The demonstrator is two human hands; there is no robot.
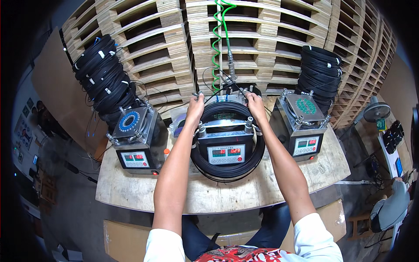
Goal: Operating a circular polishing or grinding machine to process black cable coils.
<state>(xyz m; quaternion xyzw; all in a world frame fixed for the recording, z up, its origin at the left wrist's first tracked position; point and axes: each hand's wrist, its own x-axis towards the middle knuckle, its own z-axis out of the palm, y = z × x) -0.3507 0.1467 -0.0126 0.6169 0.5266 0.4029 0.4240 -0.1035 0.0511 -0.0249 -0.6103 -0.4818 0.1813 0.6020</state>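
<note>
A thick coil of black cable hangs around the middle test machine, which has a lit red display. My left hand is closed at the machine's far left corner, its fingers pinching a small metal knob. At the far right corner, the fingers of my right hand are curled round another metal knob, partly hidden by them. Two similar metal posts stand at the near corners. Loose black cable ends cross between my hands, near a metal air fitting on a green coiled hose.
Similar machines stand left and right on the wooden table. Tall stacks of black cable coils rise behind the left one and right one. Wooden pallets wall the back. A fan and another person are at right.
</note>
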